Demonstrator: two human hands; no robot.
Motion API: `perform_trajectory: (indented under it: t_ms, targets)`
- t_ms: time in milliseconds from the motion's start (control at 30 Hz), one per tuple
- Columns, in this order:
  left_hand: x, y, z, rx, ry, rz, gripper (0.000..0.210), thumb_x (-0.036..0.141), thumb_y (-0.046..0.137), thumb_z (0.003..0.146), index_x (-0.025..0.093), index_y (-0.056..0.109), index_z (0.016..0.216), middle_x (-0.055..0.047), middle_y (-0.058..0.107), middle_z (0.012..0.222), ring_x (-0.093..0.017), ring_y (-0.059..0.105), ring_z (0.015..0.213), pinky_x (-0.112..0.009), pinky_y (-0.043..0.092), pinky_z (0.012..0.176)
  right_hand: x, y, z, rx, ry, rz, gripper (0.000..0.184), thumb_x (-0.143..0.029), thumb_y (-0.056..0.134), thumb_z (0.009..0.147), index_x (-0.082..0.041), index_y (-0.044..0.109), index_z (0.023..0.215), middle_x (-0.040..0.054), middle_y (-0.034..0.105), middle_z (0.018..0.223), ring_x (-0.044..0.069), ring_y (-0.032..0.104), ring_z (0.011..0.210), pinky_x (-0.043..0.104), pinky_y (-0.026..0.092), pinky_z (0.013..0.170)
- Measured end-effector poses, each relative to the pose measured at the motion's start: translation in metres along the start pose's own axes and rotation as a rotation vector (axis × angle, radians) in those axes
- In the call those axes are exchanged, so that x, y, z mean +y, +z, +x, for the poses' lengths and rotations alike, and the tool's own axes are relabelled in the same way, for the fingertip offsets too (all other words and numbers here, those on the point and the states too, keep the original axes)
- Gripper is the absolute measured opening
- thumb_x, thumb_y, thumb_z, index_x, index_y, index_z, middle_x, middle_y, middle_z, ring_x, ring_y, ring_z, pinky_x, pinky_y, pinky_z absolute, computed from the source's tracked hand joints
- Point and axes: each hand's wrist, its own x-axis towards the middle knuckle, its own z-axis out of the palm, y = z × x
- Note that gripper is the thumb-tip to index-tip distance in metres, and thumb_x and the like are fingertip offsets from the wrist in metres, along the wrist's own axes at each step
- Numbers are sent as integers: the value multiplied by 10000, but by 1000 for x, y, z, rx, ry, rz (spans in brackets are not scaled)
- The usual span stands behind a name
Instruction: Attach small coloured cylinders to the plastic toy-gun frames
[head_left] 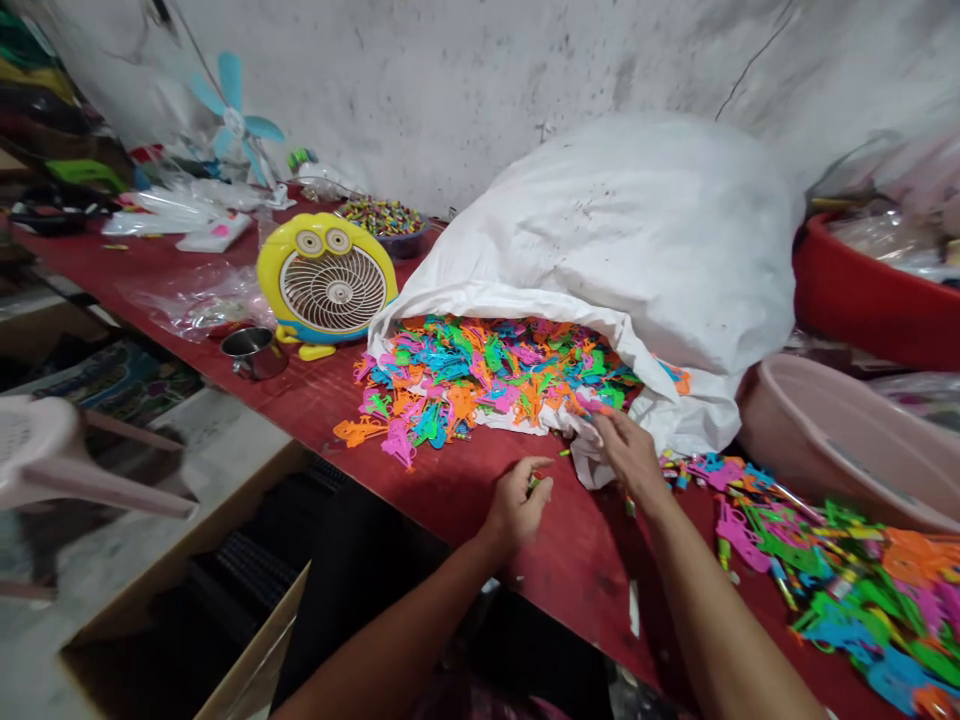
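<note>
A large white woven sack lies on its side, its mouth spilling a heap of small flat plastic toy pieces in orange, pink, blue and green. My right hand is at the lower edge of the mouth, with its fingertips closed on a pink plastic piece. To its left, just above the red tabletop, my left hand is curled with thumb and forefinger bent towards each other. A small greenish thing shows inside it, too little to name.
Assembled-looking colourful pieces lie in a pile at the right, by a pink basin and a red tub. A yellow fan, a metal cup and a bowl of small coloured parts stand left of the sack.
</note>
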Motion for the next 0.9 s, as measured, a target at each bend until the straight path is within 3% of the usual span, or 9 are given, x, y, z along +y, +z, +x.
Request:
perform_trajectory:
  t_ms: [100, 267, 400, 500, 567, 633, 767, 900]
  targets:
    - [3, -1, 0, 1, -23, -32, 330, 325, 531, 893, 161, 606, 1169, 5, 572, 719, -132, 534, 674, -245, 421, 654, -16, -13, -29, 89, 103, 152, 417, -510, 415, 935, -174, 616, 793, 11, 575, 650, 151, 501, 583, 253, 395, 524]
    - [4, 6, 0, 14, -95, -161, 362, 428, 592, 853, 148, 618, 1081, -1, 584, 697, -129, 525, 652, -254, 412, 644, -39, 3, -78, 13, 368, 702, 324, -492, 549, 889, -182, 640, 876, 39, 650, 687, 174, 581, 584, 289, 483, 557]
    - [5, 15, -2, -9, -230, -398, 432, 556, 664, 757, 150, 546, 845, 47, 491, 601, -64, 374, 478, -229, 336, 519, -49, 15, -103, -15, 420, 761, 289, -461, 591, 882, -178, 644, 851, 50, 675, 718, 175, 609, 607, 299, 518, 596]
    - [9, 14, -2, -72, -298, -568, 422, 543, 656, 759, 150, 501, 752, 36, 481, 601, -48, 342, 447, -217, 270, 462, -52, 6, -111, -180, 341, 679, 299, -430, 580, 900, -187, 652, 1058, 76, 700, 895, 193, 652, 751, 325, 546, 718]
    - [12, 10, -1, -103, -334, -629, 381, 489, 662, 756, 142, 507, 730, 17, 492, 620, -48, 352, 455, -215, 207, 433, -53, -7, -112, -293, 243, 575, 425, -401, 582, 905, -229, 554, 1292, 89, 670, 1090, 200, 656, 888, 344, 539, 820]
    - [15, 7, -1, -146, -374, -655, 347, 437, 688, 727, 135, 518, 721, 14, 483, 625, -45, 336, 461, -221, 156, 423, -53, -21, -110, -323, 102, 419, 548, -379, 582, 906, -275, 432, 1422, 98, 583, 1273, 217, 611, 1064, 378, 496, 938]
    - [15, 9, -5, -288, -461, -623, 335, 405, 721, 686, 135, 524, 711, 16, 482, 609, -47, 322, 455, -228, 137, 429, -48, -39, -102, -336, -206, 138, 553, -350, 574, 909, -299, 422, 1439, 90, 390, 1480, 265, 386, 1346, 469, 320, 1114]
    - [11, 16, -8, -283, -408, -558, 360, 459, 689, 726, 136, 530, 732, 27, 485, 589, -51, 325, 451, -227, 183, 456, -34, -45, -97, -369, -291, 140, 381, -288, 560, 922, -278, 563, 1303, 83, 569, 1303, 236, 520, 1216, 411, 409, 1040]
